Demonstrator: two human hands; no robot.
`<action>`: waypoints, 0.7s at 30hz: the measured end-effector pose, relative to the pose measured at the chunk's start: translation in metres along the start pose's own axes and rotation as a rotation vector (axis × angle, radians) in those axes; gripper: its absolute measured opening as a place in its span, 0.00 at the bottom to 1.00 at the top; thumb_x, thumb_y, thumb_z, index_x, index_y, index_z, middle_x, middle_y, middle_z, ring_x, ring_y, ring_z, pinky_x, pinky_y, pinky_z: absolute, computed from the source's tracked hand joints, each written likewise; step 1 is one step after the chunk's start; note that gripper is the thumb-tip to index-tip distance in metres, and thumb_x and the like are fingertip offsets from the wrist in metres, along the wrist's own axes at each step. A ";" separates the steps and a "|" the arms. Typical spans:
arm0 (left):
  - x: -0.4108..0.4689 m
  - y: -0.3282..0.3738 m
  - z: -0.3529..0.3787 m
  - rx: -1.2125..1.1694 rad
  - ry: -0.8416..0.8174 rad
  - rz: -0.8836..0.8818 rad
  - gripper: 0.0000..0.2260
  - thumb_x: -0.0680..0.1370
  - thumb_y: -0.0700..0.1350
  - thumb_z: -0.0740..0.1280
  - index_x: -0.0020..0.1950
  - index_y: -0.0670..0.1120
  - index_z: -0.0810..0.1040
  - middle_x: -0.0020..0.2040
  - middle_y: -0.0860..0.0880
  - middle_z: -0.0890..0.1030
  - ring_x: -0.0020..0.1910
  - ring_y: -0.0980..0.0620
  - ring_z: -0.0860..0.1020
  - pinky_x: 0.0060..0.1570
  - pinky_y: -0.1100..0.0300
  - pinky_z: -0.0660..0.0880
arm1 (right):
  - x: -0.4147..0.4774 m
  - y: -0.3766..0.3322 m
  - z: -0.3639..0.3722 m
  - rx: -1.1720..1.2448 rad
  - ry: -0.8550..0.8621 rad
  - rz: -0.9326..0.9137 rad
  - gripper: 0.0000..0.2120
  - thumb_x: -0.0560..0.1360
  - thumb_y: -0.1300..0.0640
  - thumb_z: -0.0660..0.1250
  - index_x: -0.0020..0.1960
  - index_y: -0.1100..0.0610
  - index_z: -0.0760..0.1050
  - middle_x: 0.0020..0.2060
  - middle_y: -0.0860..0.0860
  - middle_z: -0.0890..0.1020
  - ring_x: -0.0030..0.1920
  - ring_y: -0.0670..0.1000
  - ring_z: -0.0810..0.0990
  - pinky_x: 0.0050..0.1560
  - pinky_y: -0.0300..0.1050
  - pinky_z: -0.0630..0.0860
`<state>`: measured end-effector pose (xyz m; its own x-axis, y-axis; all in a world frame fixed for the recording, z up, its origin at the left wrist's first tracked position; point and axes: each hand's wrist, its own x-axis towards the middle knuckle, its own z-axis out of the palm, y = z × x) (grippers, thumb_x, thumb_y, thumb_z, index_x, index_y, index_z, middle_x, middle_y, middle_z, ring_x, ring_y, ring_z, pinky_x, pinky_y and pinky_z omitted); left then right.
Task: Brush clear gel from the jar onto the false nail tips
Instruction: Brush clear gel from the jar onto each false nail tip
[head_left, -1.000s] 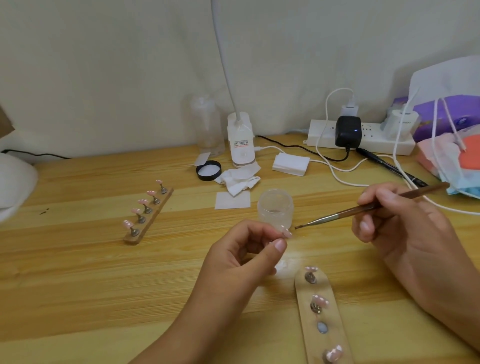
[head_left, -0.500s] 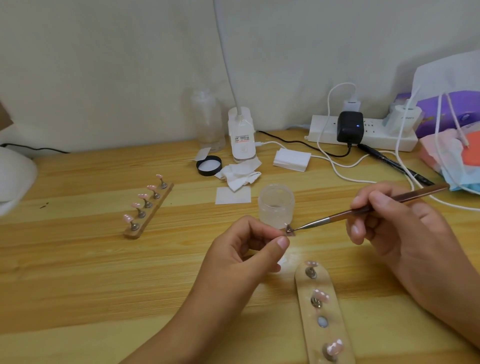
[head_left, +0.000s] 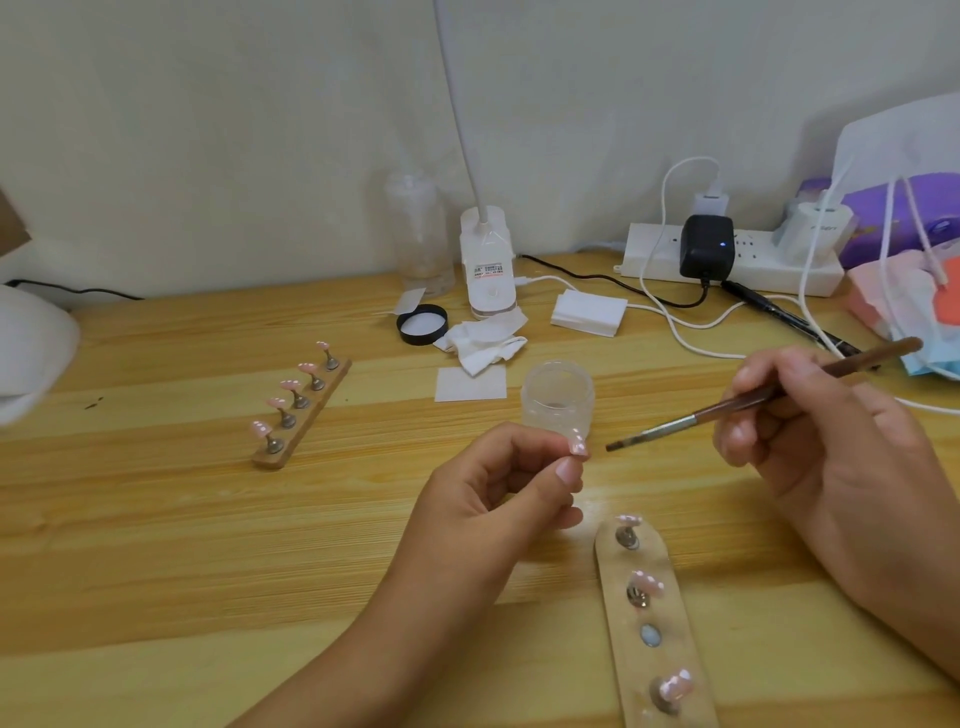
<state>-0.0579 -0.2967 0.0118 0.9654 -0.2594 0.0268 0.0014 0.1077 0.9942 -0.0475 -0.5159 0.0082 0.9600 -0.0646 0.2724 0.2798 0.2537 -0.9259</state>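
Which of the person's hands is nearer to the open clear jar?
Left. The left hand, pinching a nail tip, is just in front of the jar; the right hand, holding the brush, is off to its right.

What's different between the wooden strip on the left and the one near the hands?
The left strip carries five pink tips, every post filled; the near strip shows three tips and one bare spot. The left strip lies slanted, fully in view; the near strip runs off the bottom edge. Both are wood, with pink tips on metal posts.
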 end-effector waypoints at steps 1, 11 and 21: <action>0.000 -0.001 0.000 0.004 0.002 -0.002 0.08 0.70 0.48 0.70 0.46 0.48 0.84 0.39 0.52 0.82 0.39 0.58 0.80 0.41 0.69 0.76 | 0.000 0.000 0.000 0.004 -0.002 -0.003 0.12 0.77 0.44 0.67 0.42 0.51 0.82 0.30 0.49 0.78 0.33 0.46 0.77 0.37 0.36 0.76; 0.000 -0.003 -0.003 0.049 -0.001 0.006 0.03 0.73 0.47 0.72 0.47 0.51 0.84 0.42 0.54 0.83 0.39 0.60 0.81 0.42 0.69 0.76 | -0.003 -0.002 0.006 -0.030 -0.051 -0.033 0.14 0.76 0.41 0.66 0.46 0.51 0.82 0.33 0.50 0.80 0.36 0.48 0.78 0.39 0.37 0.77; 0.000 -0.005 -0.003 0.087 0.003 0.001 0.03 0.71 0.48 0.72 0.43 0.54 0.84 0.40 0.54 0.83 0.39 0.61 0.80 0.42 0.68 0.76 | -0.004 -0.001 0.006 -0.079 -0.055 -0.027 0.15 0.75 0.40 0.65 0.43 0.51 0.82 0.30 0.50 0.78 0.34 0.48 0.77 0.37 0.36 0.76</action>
<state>-0.0568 -0.2944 0.0061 0.9661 -0.2566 0.0281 -0.0226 0.0242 0.9994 -0.0516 -0.5099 0.0101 0.9506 -0.0169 0.3098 0.3079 0.1754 -0.9351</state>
